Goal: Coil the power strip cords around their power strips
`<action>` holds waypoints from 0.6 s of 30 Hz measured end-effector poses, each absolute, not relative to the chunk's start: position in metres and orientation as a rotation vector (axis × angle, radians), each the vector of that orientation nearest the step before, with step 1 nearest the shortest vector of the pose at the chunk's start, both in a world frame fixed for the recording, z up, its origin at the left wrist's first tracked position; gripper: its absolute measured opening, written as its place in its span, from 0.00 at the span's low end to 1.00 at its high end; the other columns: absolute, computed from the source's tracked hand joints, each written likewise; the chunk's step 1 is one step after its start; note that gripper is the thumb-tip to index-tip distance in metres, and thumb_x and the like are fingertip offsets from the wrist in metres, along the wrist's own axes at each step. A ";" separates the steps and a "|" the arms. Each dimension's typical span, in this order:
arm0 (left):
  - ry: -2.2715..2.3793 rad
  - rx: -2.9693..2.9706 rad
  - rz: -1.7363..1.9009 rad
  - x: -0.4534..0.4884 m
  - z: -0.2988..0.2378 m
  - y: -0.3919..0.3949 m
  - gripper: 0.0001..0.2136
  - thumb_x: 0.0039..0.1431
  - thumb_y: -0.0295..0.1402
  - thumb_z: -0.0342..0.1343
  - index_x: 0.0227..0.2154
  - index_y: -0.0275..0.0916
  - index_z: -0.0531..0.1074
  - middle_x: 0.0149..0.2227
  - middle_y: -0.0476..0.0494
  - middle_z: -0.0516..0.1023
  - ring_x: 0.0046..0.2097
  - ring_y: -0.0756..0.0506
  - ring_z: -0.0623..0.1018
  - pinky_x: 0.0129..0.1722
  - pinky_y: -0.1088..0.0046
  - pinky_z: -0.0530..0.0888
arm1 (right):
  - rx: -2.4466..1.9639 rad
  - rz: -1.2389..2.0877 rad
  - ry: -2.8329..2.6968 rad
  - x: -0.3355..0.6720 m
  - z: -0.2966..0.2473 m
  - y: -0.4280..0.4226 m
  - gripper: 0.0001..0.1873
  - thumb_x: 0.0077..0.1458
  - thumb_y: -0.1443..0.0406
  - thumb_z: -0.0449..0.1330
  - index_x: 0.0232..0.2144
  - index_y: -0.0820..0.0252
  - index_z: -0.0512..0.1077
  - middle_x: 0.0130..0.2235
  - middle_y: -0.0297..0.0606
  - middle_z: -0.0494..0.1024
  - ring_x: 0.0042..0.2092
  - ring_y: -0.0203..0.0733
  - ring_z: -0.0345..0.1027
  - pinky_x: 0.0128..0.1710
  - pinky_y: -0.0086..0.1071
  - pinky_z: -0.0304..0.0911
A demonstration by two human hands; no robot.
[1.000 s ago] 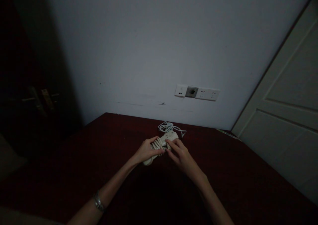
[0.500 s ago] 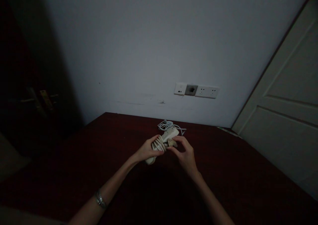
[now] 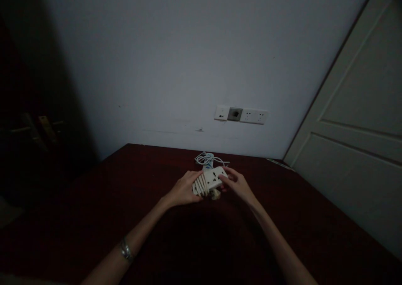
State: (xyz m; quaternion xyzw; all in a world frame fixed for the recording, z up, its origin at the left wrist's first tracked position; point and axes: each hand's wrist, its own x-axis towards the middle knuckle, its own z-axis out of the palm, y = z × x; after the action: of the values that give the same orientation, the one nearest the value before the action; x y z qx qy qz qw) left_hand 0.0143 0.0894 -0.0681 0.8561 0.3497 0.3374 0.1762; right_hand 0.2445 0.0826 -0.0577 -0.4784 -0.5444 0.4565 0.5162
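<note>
A white power strip is held between my two hands, its socket face turned up towards me. Its own pale cord is wound in several turns around the left part. My left hand is closed around that wound end. With thumb and fingers, my right hand grips the right end. The cord's plug hangs at the strip's lower edge, dim and hard to make out. Just behind lies another white cable, loosely coiled, with a white and blue piece partly hidden by the strip.
The dark red table meets a pale wall. Wall sockets and a grey outlet plate are set above the table. A white panelled door stands at the right, and a thin flat strip lies at the back right corner.
My right hand has moved from the plug to the right end of the power strip. The strip has turned, so its sockets now face me. The view has shifted slightly.
</note>
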 end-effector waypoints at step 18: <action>1.328 2.540 0.863 0.083 -0.063 0.198 0.28 0.54 0.39 0.50 0.56 0.30 0.55 0.57 0.31 0.59 0.59 0.40 0.58 0.58 0.65 0.54 | -1.015 1.023 -0.293 0.444 -0.108 0.083 0.10 0.42 0.74 0.58 0.32 0.71 0.68 0.31 0.47 0.75 0.28 0.44 0.72 0.26 0.34 0.73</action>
State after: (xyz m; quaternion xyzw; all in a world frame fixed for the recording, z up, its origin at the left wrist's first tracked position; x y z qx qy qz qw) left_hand 0.0830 0.1982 -0.0634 0.8462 0.4426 0.2874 0.0740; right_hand 0.4439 0.0832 -0.1079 -0.4632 -0.1338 0.4667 0.7415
